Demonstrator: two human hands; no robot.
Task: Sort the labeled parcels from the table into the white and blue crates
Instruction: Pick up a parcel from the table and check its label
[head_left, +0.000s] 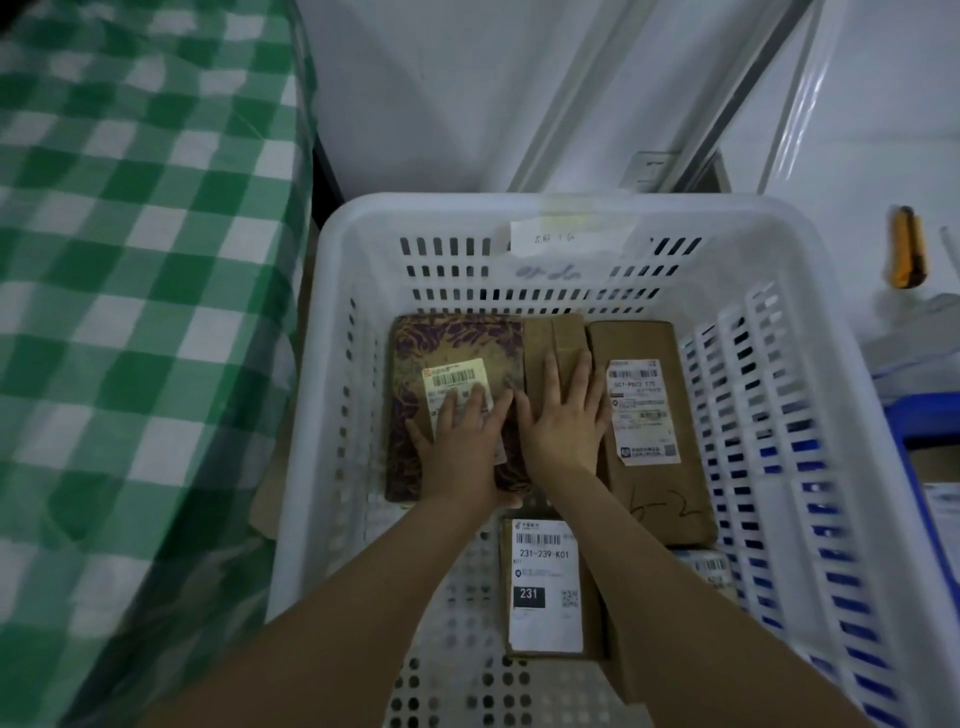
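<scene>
Both hands down in the white crate (467, 213): L hand (462, 431) flat on the patterned parcel (452, 338), R hand (563, 410) flat on the narrow brown parcel (553, 332) beside it. Fingers straight, slightly spread, gripping nothing. Prob. pressing the 2 snug so more fit.
</scene>
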